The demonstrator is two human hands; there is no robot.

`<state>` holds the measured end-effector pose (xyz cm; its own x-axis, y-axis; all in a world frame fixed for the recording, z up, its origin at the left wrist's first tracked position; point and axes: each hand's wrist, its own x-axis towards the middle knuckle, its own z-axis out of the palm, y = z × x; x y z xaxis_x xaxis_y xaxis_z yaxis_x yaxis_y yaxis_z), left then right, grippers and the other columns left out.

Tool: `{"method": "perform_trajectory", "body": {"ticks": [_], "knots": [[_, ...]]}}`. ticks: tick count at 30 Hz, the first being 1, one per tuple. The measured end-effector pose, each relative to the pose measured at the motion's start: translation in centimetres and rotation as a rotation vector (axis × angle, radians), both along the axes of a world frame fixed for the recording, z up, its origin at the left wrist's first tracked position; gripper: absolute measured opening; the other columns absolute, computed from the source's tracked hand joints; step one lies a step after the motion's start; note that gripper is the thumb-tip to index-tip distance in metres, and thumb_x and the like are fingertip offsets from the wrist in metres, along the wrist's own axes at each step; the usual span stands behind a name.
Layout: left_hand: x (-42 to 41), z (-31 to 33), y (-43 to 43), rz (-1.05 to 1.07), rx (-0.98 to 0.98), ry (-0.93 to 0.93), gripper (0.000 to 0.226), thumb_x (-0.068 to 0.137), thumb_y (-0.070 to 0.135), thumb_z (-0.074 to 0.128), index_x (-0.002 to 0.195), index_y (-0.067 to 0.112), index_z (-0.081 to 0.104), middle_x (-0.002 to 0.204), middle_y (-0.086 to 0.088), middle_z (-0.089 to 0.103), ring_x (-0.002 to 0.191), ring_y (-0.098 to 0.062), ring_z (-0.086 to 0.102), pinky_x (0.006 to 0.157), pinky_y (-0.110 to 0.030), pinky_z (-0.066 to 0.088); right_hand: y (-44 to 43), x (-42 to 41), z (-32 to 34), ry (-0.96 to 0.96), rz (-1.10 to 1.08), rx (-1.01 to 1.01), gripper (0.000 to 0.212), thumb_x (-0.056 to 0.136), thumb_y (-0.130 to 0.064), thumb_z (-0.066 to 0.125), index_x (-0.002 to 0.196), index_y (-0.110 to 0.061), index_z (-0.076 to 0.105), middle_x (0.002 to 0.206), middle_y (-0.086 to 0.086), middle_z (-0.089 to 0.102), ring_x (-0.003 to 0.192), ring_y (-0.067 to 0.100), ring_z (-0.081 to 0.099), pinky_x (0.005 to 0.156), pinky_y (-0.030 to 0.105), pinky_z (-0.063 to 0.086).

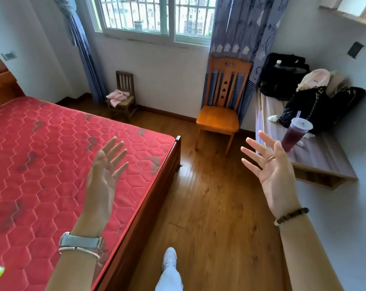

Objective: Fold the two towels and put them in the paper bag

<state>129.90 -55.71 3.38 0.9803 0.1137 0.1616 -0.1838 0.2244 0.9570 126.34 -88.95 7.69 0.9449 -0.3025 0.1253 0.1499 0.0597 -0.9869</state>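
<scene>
Pink towels lie bunched on the seat of a small dark wooden chair by the far wall, under the window. My left hand is raised over the corner of the red mattress, fingers spread, palm facing right, holding nothing. My right hand is raised over the wooden floor, fingers spread, palm facing left, also holding nothing. Both hands are far from the towels. No paper bag is in view.
A red quilted mattress on a wooden bed frame fills the left. An orange wooden chair stands by the curtain. A low table on the right holds a drink cup and black bags. Wooden floor runs between bed and table.
</scene>
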Motion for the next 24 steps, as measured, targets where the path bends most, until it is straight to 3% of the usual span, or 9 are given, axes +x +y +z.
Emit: {"method": "perform_trajectory", "body": {"ticks": [3,6,8,12,15,18,24], "knots": [[4.9,-0.2,-1.3,0.002,-0.012,-0.007,0.052,0.101,0.052,0.036,0.143,0.025,0.051,0.14,0.004,0.06,0.13,-0.015,0.056,0.11,-0.045,0.042,-1.4,4.1,0.1,-0.01,-0.026,0.002,0.073,0.08,-0.072,0.051,0.138,-0.028,0.048,0.138,0.001,0.059,0.122,0.02,0.06,0.107,0.05,0.044],[9.7,-0.1,-2.6,-0.008,-0.04,-0.001,0.048,0.102,0.047,0.033,0.141,0.026,0.052,0.14,0.004,0.061,0.129,-0.014,0.057,0.109,-0.044,0.042,-2.5,8.1,0.0,-0.012,-0.052,-0.011,0.073,0.082,-0.071,0.049,0.14,-0.026,0.046,0.138,0.002,0.058,0.123,0.02,0.06,0.108,0.049,0.043],[13.3,0.0,-3.2,-0.015,-0.061,0.006,0.044,0.104,0.045,0.032,0.139,0.027,0.053,0.139,0.004,0.061,0.128,-0.014,0.058,0.109,-0.044,0.043,-3.0,11.3,0.2,0.002,-0.06,-0.025,0.066,0.088,-0.061,0.04,0.142,-0.025,0.044,0.139,0.002,0.057,0.124,0.02,0.059,0.11,0.051,0.04],[20.7,0.6,-3.8,-0.043,-0.048,0.013,0.046,0.104,0.045,0.032,0.141,0.027,0.052,0.14,0.004,0.061,0.128,-0.013,0.058,0.108,-0.042,0.044,-3.6,17.4,1.2,0.009,-0.078,-0.067,0.083,0.078,-0.076,0.047,0.144,-0.025,0.042,0.14,0.0,0.056,0.125,0.019,0.058,0.109,0.049,0.041],[25.3,1.1,-3.9,-0.055,-0.021,0.002,0.045,0.104,0.045,0.032,0.141,0.029,0.052,0.141,0.005,0.059,0.128,-0.012,0.058,0.107,-0.041,0.045,-3.7,21.0,1.1,0.0,-0.096,-0.052,0.082,0.078,-0.076,0.049,0.142,-0.026,0.044,0.139,0.0,0.057,0.124,0.019,0.059,0.109,0.051,0.041],[28.7,1.2,-4.0,-0.062,-0.005,0.002,0.043,0.104,0.046,0.032,0.139,0.032,0.052,0.143,0.005,0.058,0.13,-0.013,0.057,0.106,-0.042,0.044,-4.0,24.0,0.6,0.015,-0.102,-0.041,0.096,0.064,-0.084,0.057,0.142,-0.029,0.043,0.139,0.001,0.057,0.123,0.019,0.06,0.108,0.051,0.042],[35.0,0.8,-4.8,-0.071,0.018,0.033,0.052,0.097,0.051,0.034,0.141,0.028,0.051,0.143,0.004,0.058,0.129,-0.014,0.057,0.103,-0.039,0.046,-4.3,30.7,-0.6,0.034,-0.095,-0.025,0.092,0.064,-0.085,0.057,0.14,-0.034,0.044,0.137,0.001,0.059,0.122,0.02,0.06,0.108,0.053,0.041]]}}
